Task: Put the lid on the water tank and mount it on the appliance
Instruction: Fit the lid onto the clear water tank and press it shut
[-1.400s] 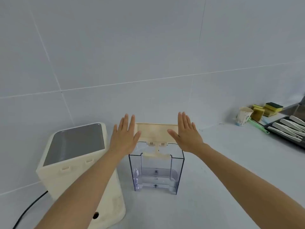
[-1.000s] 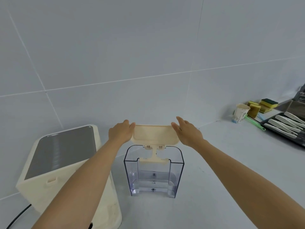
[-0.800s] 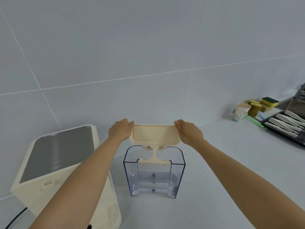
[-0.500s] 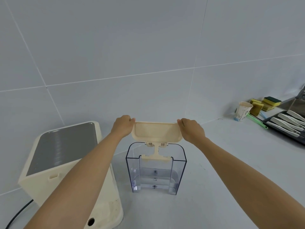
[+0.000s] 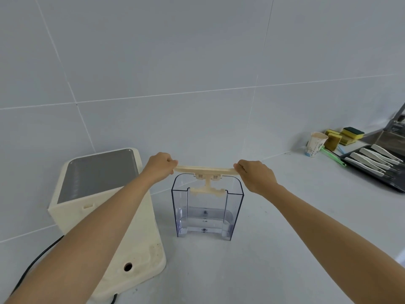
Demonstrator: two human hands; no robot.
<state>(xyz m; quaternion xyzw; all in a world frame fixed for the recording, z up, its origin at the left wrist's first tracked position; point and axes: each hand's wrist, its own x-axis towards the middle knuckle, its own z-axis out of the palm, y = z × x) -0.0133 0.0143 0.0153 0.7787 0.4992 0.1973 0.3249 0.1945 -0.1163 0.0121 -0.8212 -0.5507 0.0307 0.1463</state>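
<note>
While apparently just above one clear tank (image 5: 207,212), one cream lid (image 5: 205,170), left hand (image 5: 160,166) and right hand (image 5: 256,177) gripping its ends.

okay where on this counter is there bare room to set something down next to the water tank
Bare counter runs from the water tank rightward to the black tray, and in front of the tank toward the camera. The strip between the tank and the appliance is narrow. The far right corner is crowded: paper cup, sponges, tray.
</note>
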